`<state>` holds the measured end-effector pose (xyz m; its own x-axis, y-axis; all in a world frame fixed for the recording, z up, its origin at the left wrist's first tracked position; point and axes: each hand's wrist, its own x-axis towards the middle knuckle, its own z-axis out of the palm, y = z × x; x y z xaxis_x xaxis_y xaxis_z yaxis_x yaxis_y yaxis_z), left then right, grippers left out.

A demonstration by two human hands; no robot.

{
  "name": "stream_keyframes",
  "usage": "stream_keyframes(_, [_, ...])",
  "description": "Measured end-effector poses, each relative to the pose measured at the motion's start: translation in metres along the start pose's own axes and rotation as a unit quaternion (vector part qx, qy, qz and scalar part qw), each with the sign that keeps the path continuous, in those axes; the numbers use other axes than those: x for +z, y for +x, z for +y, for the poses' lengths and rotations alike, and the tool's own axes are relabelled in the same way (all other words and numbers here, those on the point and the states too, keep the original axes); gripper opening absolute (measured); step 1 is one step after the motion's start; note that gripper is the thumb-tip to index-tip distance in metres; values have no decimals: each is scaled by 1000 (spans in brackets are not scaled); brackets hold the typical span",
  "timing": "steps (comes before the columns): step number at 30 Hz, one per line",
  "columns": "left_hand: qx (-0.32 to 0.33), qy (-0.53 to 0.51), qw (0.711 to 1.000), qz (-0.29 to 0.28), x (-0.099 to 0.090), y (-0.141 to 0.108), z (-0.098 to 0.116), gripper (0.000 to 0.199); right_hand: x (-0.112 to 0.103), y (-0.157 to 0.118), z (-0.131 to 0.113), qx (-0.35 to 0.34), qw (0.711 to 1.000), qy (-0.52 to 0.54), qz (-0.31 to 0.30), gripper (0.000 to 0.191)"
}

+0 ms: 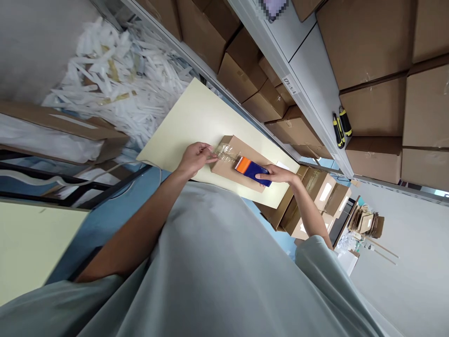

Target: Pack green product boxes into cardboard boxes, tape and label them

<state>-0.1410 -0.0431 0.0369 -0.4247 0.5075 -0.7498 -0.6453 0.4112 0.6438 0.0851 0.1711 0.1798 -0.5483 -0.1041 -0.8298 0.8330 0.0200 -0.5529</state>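
A long brown cardboard box [239,143] lies on the pale yellow tabletop in front of me. Clear packing tape [226,150] is stuck across the left part of its top. My right hand [278,173] is wrapped around a blue tape dispenser [257,172] with an orange front, held over the top of the box. At the box's left end is my left hand [197,158], its fingers drawn together on the loose end of the tape. The fingertips are partly hard to make out against the clear film.
The pale tabletop [182,126] borders a heap of white strips [115,75]. Shelving with cardboard boxes [372,42] rises beyond it, with yellow-black utility knives [342,127] on one shelf. Stacked cartons [315,187] stand to the right; another pale table [31,248] is at left.
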Motion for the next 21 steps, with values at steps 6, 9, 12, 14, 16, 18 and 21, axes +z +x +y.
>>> stream_keyframes(6, [82, 95, 992, 1, -6, -11, -4, 22, 2, -7, 3, -6, 1000, 31, -1, 55])
stream_keyframes(9, [90, 120, 989, 8, -5, -20, -4, 21, 3, -11, 5, -14, 1000, 22, 6, 56])
stream_keyframes(12, [85, 124, 988, 18, 0, -23, -2, 18, 4, -11, 6, -16, 1000, 16, 6, 57])
stream_keyframes(14, [81, 141, 986, 28, 2, -22, 1, 15, 4, -10, 6, -16, 1000, 19, 1, 59])
stream_keyframes(16, [79, 164, 983, 38, 3, -20, 2, 14, 4, -8, 5, -18, 1000, 18, -1, 61])
stream_keyframes(18, [79, 189, 978, 46, 2, -16, 1, 14, 4, -5, 5, -19, 1000, 8, -1, 61])
stream_keyframes(21, [77, 221, 970, 57, -1, -5, -7, 17, 5, 0, 7, -16, 1000, -7, 2, 61])
